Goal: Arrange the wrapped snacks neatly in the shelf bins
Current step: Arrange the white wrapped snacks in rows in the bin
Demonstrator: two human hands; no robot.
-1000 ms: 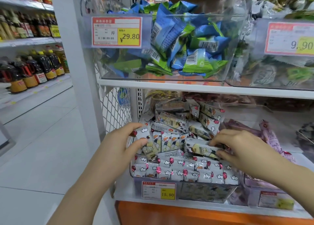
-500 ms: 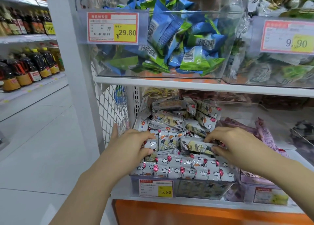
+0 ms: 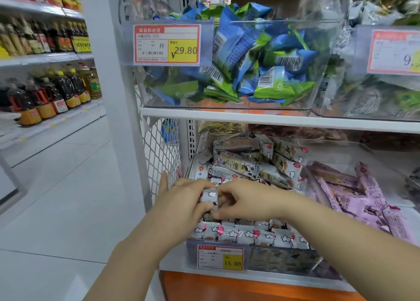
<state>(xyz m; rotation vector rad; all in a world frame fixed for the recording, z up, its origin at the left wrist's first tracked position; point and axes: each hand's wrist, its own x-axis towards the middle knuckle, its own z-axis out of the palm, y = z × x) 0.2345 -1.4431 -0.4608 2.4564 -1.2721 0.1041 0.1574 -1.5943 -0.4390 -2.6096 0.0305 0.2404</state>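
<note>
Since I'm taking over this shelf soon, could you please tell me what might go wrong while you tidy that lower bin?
1. The loose pile is heaped higher than the neat front row; nudging it could spill packs onto that row.
2. The front row rises above the bin's front wall, so pressing in the wrapped snack that the left hand and right hand pinch might tip packs out.

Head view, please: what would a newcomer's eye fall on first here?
Both hands meet at centre, left hand and right hand pinching one white wrapped snack above the lower shelf bin of matching packets. Above, a clear bin heaped with blue and green packets carries a red-and-yellow 29.80 price tag.
</note>
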